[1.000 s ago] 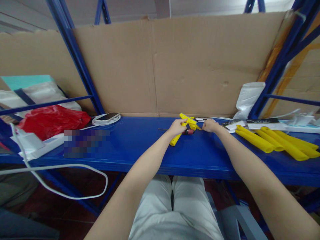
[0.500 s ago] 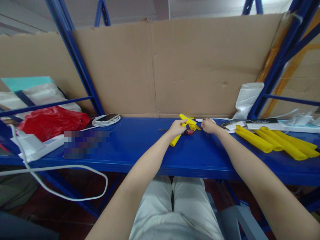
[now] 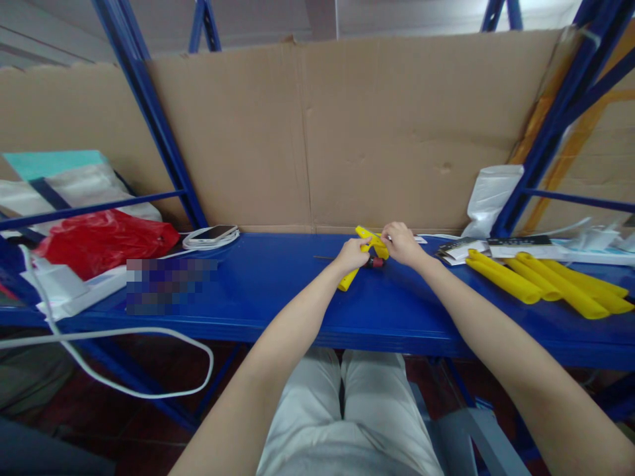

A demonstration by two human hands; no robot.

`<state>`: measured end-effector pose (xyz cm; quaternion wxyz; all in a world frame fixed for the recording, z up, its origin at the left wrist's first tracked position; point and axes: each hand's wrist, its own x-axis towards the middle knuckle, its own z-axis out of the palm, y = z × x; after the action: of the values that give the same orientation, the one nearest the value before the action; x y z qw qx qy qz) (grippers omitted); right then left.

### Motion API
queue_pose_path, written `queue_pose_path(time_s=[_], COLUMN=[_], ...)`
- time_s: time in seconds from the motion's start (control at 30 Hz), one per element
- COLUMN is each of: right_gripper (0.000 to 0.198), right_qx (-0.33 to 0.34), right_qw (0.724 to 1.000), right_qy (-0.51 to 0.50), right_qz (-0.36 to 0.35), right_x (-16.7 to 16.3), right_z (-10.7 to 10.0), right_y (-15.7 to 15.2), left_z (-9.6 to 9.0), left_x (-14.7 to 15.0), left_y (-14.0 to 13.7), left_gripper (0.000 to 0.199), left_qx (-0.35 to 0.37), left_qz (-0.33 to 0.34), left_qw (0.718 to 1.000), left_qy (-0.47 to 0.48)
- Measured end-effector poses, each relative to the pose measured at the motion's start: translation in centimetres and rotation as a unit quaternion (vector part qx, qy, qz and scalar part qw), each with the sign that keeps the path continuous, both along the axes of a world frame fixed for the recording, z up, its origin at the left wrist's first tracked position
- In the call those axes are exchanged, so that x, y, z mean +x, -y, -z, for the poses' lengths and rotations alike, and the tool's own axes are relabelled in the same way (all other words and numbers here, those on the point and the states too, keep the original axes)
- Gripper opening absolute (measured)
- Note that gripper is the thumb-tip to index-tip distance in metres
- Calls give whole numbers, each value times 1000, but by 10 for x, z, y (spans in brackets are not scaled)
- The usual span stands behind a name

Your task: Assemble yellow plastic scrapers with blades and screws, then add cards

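Both hands are together over the middle of the blue counter, working at a yellow piece. The left hand is closed on it, thumb and fingers pinched near its middle, with one end slanting down towards the person and the other poking up beyond the knuckles. The right hand has its fingers curled in at the right side of the same piece; I can't tell from here whether they grip it or only touch it.

A screwdriver lies at the left hand, its red and black handle showing between the two hands and its thin shaft sticking out to the left. Well off to the right, some yellow tubes lie side by side in front of a few packets. Over on the left, a phone rests on a coiled white cable, near a red bag.
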<state>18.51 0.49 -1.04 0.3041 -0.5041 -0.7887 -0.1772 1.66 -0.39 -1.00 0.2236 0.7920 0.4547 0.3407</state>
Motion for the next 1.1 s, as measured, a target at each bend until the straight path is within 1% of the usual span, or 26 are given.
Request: queue_pose_path(time_s=[0.23,0.4,0.53,0.63,0.73,0.8,0.87,0.97,1.1], right_gripper=[20,24,27,31,29,21,16,15,13], right_qx=[33,38,28,26,21,-17,-86,-174,-211], right_qw=[999,998,998,999,997,992,981,947,907], right_qy=[32,45,45,11,-71,-122,-173,-266,-362], right_qz=[-24,-36,-46,-41,-8,9,23,47,46], right_x=[-3,-2,-4,-3,0,3,5,3,-4], right_z=[-3,-5,-6,-4,-1,0,0,-2,-7], right_y=[9,12,14,11,3,-3,-6,-5,5], left_z=[0,-1,0,0,-2,-3,-3,-3,0], left_x=[0,-1,-1,-1,0,1,1,0,-2], left_y=[0,-2,-3,-2,0,1,3,6,11], left_gripper=[55,55,55,54,53,52,50,49,49], left_qx=[12,8,16,16,30,55,89,136,178], left_qz=[-8,-9,-11,-16,-24,-26,-20,-6,-3], left_qw=[1000,999,999,999,999,998,994,981,962], left_qy=[14,36,42,32,4,-26,-66,-138,-209])
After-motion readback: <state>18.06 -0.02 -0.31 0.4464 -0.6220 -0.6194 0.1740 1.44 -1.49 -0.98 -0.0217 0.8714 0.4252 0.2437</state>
